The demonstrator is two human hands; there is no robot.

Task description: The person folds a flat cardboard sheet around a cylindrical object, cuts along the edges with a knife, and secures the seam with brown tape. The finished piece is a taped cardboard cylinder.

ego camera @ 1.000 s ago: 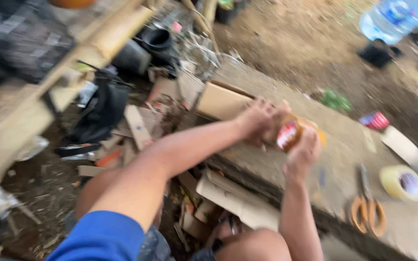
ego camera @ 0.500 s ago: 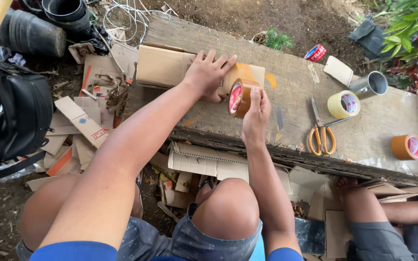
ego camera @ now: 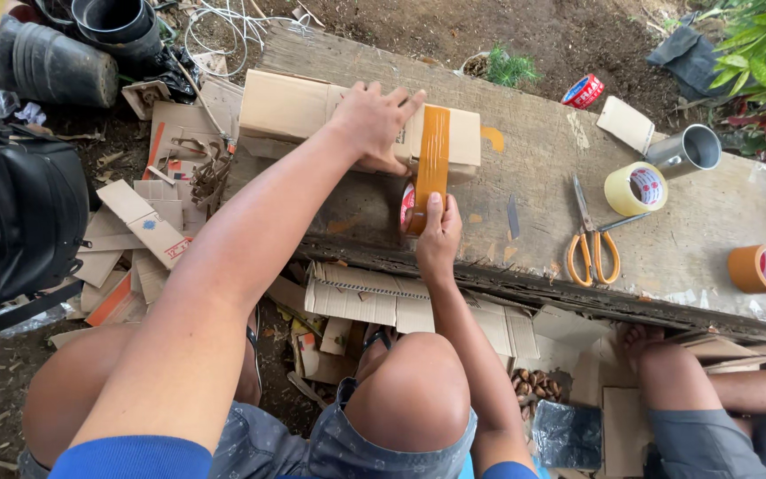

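Observation:
A brown cardboard box lies on a weathered wooden bench. My left hand presses flat on the box top, fingers spread. My right hand grips a roll of orange-brown packing tape at the box's near side. A strip of tape runs from the roll up over the box's right end.
Orange-handled scissors, a pale tape roll, an orange tape roll, a red roll, a metal cup and a small blade lie on the bench. Another person's knee is at right. Cardboard scraps, a black bag and pots lie left.
The view swung from the ground to the bench. My right hand pulled the roll down toward me, laying a tape strip over the box; my left hand shifted onto the box top.

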